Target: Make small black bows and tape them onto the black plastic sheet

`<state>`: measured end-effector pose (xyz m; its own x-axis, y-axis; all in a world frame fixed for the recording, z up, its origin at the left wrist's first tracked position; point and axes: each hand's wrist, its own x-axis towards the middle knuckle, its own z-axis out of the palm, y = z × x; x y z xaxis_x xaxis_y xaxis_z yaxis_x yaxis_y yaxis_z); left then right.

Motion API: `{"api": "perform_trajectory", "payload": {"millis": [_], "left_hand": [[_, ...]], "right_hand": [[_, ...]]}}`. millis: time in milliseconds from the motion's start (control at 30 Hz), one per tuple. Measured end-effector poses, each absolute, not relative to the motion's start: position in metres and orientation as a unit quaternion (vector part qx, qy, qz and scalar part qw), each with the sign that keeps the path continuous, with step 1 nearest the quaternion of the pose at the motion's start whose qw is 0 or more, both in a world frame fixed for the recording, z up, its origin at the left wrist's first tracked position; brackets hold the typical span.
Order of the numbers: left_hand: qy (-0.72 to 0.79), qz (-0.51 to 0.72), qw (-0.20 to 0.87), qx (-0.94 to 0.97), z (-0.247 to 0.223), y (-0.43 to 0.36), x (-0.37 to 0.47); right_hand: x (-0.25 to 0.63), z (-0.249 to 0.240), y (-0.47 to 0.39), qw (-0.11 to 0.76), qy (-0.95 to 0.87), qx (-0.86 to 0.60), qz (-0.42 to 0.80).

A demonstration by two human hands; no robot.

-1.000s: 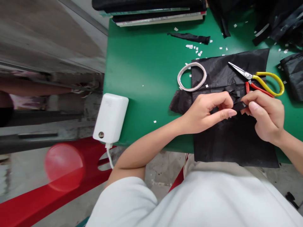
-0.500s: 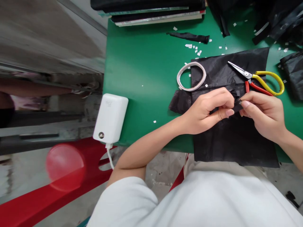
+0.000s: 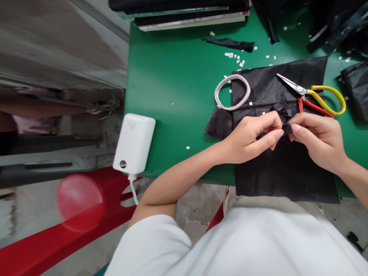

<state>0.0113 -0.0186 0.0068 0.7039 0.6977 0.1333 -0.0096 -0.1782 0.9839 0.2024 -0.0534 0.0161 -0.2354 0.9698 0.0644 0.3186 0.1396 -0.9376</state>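
Observation:
A small black strip [image 3: 286, 129] is stretched between my two hands. My left hand [image 3: 254, 134] pinches one end between thumb and fingers, and my right hand [image 3: 320, 136] pinches the other. Both are just above a black fabric sheet [image 3: 284, 172] that lies at the table's front edge. Behind my right hand rest scissors [image 3: 300, 91] with one yellow and one red handle, blades pointing to the upper left. A whitish tape ring [image 3: 248, 94] lies partly on the sheet, beyond my left hand. Several black scraps [image 3: 283, 107] sit on the sheet near my fingertips.
The green table [image 3: 172, 76] has several white paper bits [image 3: 241, 63] scattered on it. A white power bank [image 3: 135, 143] with a cable stands at its left edge. Books [image 3: 192, 23] are stacked at the back. Black material [image 3: 339, 27] is heaped at the far right. A red chair [image 3: 100, 207] is lower left.
My fingertips have shifted slightly, so more of the black strip shows between them. A white bit now shows on the sheet behind my left hand. The scissors and tape ring are still.

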Motion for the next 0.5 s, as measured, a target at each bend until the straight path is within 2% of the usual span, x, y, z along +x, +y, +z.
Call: {"api": "perform_trajectory", "payload": {"millis": [500], "left_hand": [[0.282, 0.318, 0.583, 0.692, 0.0005, -0.023, 0.015]], "right_hand": [[0.2004, 0.0153, -0.0544, 0.371, -0.639, -0.484, 0.469]]}}
